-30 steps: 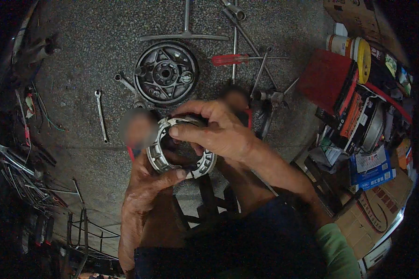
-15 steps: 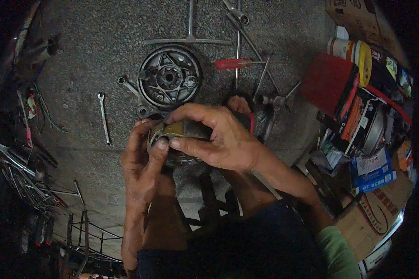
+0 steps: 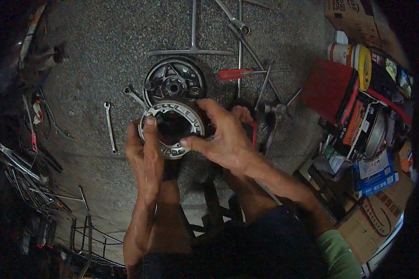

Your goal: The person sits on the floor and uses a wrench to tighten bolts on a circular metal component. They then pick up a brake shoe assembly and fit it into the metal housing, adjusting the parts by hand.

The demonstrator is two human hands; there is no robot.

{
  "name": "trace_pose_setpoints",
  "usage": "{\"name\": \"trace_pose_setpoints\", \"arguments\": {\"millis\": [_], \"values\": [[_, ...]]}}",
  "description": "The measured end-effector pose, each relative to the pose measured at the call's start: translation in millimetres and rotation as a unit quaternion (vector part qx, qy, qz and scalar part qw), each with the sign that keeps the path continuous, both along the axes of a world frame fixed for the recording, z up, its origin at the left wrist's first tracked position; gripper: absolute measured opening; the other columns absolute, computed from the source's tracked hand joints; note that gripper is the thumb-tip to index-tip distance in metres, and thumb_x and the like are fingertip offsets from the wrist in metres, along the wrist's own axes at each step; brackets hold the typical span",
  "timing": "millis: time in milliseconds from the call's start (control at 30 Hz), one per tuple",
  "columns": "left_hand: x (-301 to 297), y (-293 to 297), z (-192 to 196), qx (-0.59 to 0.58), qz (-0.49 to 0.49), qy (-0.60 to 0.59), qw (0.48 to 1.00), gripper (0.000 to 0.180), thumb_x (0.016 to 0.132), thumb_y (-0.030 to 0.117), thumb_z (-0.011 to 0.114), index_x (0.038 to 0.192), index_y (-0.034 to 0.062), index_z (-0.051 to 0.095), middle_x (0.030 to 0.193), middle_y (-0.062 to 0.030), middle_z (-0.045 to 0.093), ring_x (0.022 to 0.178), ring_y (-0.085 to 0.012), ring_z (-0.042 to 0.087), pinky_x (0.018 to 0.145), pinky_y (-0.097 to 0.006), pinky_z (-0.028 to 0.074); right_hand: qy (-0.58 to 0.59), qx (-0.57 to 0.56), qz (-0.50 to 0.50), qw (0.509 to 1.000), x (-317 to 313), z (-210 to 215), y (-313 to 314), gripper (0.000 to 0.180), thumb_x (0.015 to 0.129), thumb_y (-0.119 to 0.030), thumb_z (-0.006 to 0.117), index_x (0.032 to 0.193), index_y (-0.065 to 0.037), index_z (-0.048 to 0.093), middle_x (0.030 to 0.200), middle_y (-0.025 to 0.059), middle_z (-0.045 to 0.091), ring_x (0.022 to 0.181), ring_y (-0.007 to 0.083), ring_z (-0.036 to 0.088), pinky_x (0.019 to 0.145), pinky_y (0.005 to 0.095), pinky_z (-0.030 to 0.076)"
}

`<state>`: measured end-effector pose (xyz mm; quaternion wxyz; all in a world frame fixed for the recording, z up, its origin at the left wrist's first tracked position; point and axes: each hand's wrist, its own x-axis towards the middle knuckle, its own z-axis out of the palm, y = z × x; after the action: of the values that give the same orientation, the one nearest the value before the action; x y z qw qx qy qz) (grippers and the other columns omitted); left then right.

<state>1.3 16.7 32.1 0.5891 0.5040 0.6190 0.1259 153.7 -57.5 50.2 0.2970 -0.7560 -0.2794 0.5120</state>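
A pair of brake shoes [image 3: 180, 109], set together as a ribbed metal ring, is held up between my two hands with its open side towards me. My left hand [image 3: 145, 153] is closed around its left edge, thumb on the face. Closed on the right side is my right hand [image 3: 229, 142], its thumb at the lower inner rim. Just beyond the ring, a round metal brake plate [image 3: 165, 69] lies on the floor, its near part hidden by the shoes. A ring-ended wrench [image 3: 134, 96] lies against the plate's left side.
A T-handle wrench [image 3: 193, 50], a red-handled screwdriver [image 3: 235, 74] and several other tools lie beyond. One combination wrench [image 3: 110, 128] rests at left. Boxes, a red case [image 3: 330, 88] and cardboard [image 3: 372, 218] crowd the right; a metal rack [image 3: 91, 235] stands lower left.
The brake shoes have been turned from edge-on to show their ring face. Both hands still hold them, with the thumbs now farther apart. The whole view has shifted slightly.
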Motion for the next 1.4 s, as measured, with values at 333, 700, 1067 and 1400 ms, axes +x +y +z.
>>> {"name": "trace_pose_setpoints", "arguments": {"millis": [333, 700, 1067, 1400], "values": [[4.1, -5.8, -1.0, -0.049, 0.094, -0.064, 0.992, 0.031, 0.098, 0.032, 0.056, 0.100, 0.0013, 0.056, 0.090, -0.0033, 0.058, 0.085, -0.0109, 0.050, 0.075, -0.027, 0.042, -0.084, 0.062, 0.081, 0.991, 6.5, 6.5, 8.3, 0.053, 0.072, -0.009, 0.078, 0.117, 0.002, 0.053, 0.107, 0.0212, 0.065, 0.101, 0.0356, 0.064, 0.087, 0.0397, 0.047], [-14.7, -1.1, -15.4, -0.210, 0.139, -0.171, 0.953, 0.030, 0.097, 0.018, 0.048, 0.122, 0.0021, 0.047, 0.111, -0.0115, 0.059, 0.101, -0.0236, 0.060, 0.085, -0.044, 0.055, -0.324, 0.187, 0.209, 0.903, -1.5, 8.1, 9.6, 0.037, 0.074, -0.005, 0.069, 0.109, 0.000, 0.059, 0.096, 0.0143, 0.059, 0.088, 0.0301, 0.059, 0.076, 0.0402, 0.047], [-1.0, -2.5, -12.7, -0.242, 0.190, -0.243, 0.920, 0.041, 0.098, 0.006, 0.048, 0.137, 0.0029, 0.038, 0.128, -0.0132, 0.052, 0.112, -0.0255, 0.057, 0.092, -0.043, 0.052, -0.428, 0.299, 0.209, 0.827, -6.2, -7.6, 11.7, 0.035, 0.075, -0.015, 0.059, 0.106, 0.001, 0.064, 0.091, 0.0085, 0.059, 0.083, 0.0221, 0.055, 0.072, 0.0356, 0.046], [-7.3, -12.8, -36.7, -0.176, 0.192, -0.214, 0.942, 0.042, 0.098, 0.008, 0.050, 0.139, 0.0037, 0.038, 0.122, -0.0126, 0.057, 0.106, -0.0213, 0.060, 0.084, -0.035, 0.056, -0.397, 0.305, 0.208, 0.840, -16.5, -11.4, 9.4, 0.040, 0.077, -0.012, 0.062, 0.115, 0.002, 0.062, 0.101, 0.0123, 0.060, 0.093, 0.0264, 0.056, 0.076, 0.0408, 0.049]]}}
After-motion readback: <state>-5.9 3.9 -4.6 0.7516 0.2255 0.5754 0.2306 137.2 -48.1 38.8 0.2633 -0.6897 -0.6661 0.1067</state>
